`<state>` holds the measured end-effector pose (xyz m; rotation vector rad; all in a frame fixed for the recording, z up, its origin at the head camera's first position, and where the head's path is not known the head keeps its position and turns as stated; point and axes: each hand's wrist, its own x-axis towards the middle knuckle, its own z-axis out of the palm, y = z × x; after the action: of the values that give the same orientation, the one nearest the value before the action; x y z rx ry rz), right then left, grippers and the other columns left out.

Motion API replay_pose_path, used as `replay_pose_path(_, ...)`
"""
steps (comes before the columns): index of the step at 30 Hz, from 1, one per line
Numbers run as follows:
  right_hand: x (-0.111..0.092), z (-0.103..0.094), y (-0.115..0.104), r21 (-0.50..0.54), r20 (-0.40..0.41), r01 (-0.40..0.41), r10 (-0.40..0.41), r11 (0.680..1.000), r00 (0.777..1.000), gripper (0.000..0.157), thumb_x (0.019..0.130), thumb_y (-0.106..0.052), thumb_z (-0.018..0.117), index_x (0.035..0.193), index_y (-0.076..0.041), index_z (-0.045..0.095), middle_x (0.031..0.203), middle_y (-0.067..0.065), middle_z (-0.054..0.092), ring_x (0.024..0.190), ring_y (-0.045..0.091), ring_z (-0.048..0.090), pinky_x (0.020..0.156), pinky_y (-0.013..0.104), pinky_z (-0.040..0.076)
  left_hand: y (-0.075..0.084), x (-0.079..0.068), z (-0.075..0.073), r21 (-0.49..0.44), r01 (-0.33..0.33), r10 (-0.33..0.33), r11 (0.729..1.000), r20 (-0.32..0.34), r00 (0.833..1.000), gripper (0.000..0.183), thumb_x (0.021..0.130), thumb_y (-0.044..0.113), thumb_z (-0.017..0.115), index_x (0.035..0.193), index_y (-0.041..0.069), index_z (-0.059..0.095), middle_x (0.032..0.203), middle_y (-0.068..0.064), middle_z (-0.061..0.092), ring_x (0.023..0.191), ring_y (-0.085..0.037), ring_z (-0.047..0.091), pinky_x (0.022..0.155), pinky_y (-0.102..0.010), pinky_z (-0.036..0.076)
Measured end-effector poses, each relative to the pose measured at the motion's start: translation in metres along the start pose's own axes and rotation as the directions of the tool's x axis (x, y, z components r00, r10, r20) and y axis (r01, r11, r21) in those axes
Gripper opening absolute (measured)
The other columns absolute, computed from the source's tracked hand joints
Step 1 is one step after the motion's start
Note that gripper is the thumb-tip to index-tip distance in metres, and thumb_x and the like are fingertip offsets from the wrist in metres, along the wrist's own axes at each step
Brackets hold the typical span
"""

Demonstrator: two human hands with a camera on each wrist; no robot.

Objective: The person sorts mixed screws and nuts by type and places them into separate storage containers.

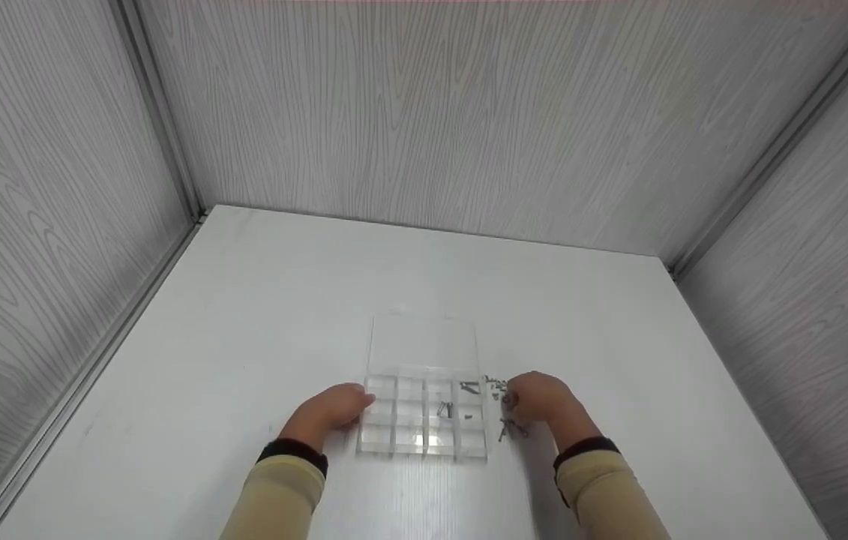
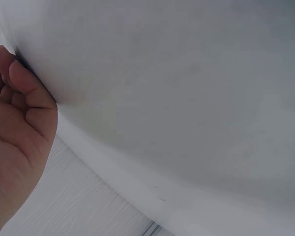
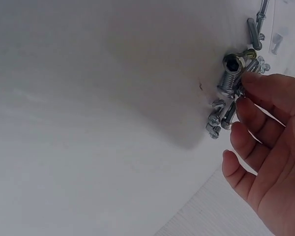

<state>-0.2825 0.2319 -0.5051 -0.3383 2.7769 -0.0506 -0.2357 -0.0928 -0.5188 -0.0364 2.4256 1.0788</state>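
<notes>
A clear plastic compartment box lies on the table, its transparent lid folded back flat behind it. My left hand grips the box's left edge, thumb over the rim; the left wrist view shows its fingers curled, with the box out of sight. Small screws lie in a few right-hand compartments. Beside the box's right edge is a loose pile of metal bolts and screws. Over this pile, my right hand pinches a small screw between thumb and forefinger; the fingertips partly hide it.
The white table is enclosed by a back wall and side walls with a grey wood-grain pattern. More loose hardware lies just in front of the right hand.
</notes>
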Motion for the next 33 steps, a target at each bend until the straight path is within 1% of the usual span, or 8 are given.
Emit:
replay_pose_path(7, 0.003, -0.009, 0.0, 0.0, -0.021, 0.025, -0.025, 1.0, 0.999, 0.013, 0.075, -0.014, 0.072, 0.072, -0.015, 0.06, 0.069, -0.003, 0.054, 0.063, 0.017, 0.049, 0.056, 0.032, 0.042, -0.001, 0.0, -0.001, 0.005, -0.018, 0.018, 1.0, 0.0, 1.0, 0.03, 0.096, 0.028, 0.041, 0.072, 0.011, 0.047, 0.058, -0.001, 0.041, 0.055, -0.016, 0.04, 0.057, -0.028, 0.037)
replay_pose_path(13, 0.005, -0.018, -0.005, -0.005, -0.087, 0.068, -0.068, 0.998, 0.994, 0.013, 0.078, -0.008, 0.064, 0.071, -0.014, 0.056, 0.066, -0.003, 0.052, 0.061, 0.016, 0.048, 0.055, 0.031, 0.041, -0.003, 0.001, 0.0, 0.003, -0.011, 0.011, 1.0, -0.001, 1.0, 0.03, 0.096, 0.028, 0.041, 0.077, 0.008, 0.051, 0.06, -0.001, 0.043, 0.057, -0.016, 0.042, 0.058, -0.028, 0.037)
replay_pose_path(17, 0.005, -0.024, -0.014, 0.014, -0.125, 0.087, -0.085, 0.996, 0.989, 0.015, 0.081, -0.011, 0.064, 0.071, -0.015, 0.054, 0.067, -0.003, 0.052, 0.062, 0.015, 0.048, 0.054, 0.031, 0.041, -0.003, 0.001, 0.0, -0.017, -0.004, 0.005, 1.0, 0.01, 1.0, 0.029, 0.096, 0.028, 0.041, 0.074, 0.01, 0.048, 0.059, 0.0, 0.042, 0.056, -0.015, 0.041, 0.058, -0.028, 0.038)
replay_pose_path(21, 0.006, -0.027, -0.025, 0.01, -0.174, 0.138, -0.135, 0.99, 0.975, 0.016, 0.08, -0.011, 0.066, 0.071, -0.015, 0.053, 0.068, -0.003, 0.051, 0.062, 0.014, 0.047, 0.055, 0.031, 0.041, -0.004, 0.002, 0.0, -0.044, -0.002, 0.003, 0.999, 0.024, 1.0, 0.027, 0.096, 0.028, 0.042, 0.077, 0.01, 0.049, 0.058, 0.001, 0.041, 0.054, -0.014, 0.04, 0.058, -0.028, 0.038)
replay_pose_path(24, 0.007, -0.025, -0.031, -0.017, -0.201, 0.188, -0.187, 0.982, 0.961, 0.017, 0.08, -0.008, 0.064, 0.07, -0.015, 0.052, 0.067, -0.004, 0.049, 0.06, 0.013, 0.045, 0.053, 0.03, 0.039, -0.005, 0.003, 0.001, -0.042, -0.004, 0.005, 0.999, 0.021, 1.0, 0.027, 0.096, 0.028, 0.042, 0.081, 0.008, 0.053, 0.057, 0.001, 0.042, 0.053, -0.014, 0.04, 0.058, -0.028, 0.039)
replay_pose_path(27, 0.008, -0.022, -0.036, -0.035, -0.21, 0.215, -0.217, 0.976, 0.953, 0.017, 0.08, -0.008, 0.062, 0.069, -0.016, 0.052, 0.066, -0.005, 0.047, 0.058, 0.012, 0.043, 0.052, 0.028, 0.037, -0.004, 0.003, 0.001, -0.036, -0.005, 0.005, 0.999, 0.019, 1.0, 0.027, 0.096, 0.028, 0.042, 0.087, 0.006, 0.055, 0.058, 0.001, 0.042, 0.054, -0.014, 0.04, 0.06, -0.028, 0.039)
replay_pose_path(30, 0.01, -0.02, -0.039, -0.054, -0.218, 0.229, -0.236, 0.972, 0.947, 0.017, 0.081, -0.009, 0.062, 0.068, -0.016, 0.052, 0.065, -0.005, 0.046, 0.058, 0.011, 0.041, 0.052, 0.027, 0.037, -0.003, 0.003, 0.0, -0.04, -0.006, 0.007, 0.999, 0.02, 1.0, 0.027, 0.096, 0.027, 0.042, 0.083, 0.007, 0.053, 0.058, 0.001, 0.041, 0.054, -0.014, 0.04, 0.059, -0.027, 0.039)
replay_pose_path(33, 0.011, -0.019, -0.041, -0.059, -0.228, 0.251, -0.257, 0.966, 0.939, 0.016, 0.08, -0.009, 0.063, 0.068, -0.015, 0.053, 0.066, -0.005, 0.047, 0.058, 0.012, 0.043, 0.052, 0.028, 0.038, -0.002, 0.002, 0.0, -0.044, -0.011, 0.012, 0.999, 0.02, 1.0, 0.028, 0.096, 0.026, 0.042, 0.074, 0.011, 0.048, 0.056, 0.001, 0.04, 0.052, -0.014, 0.039, 0.056, -0.026, 0.038)
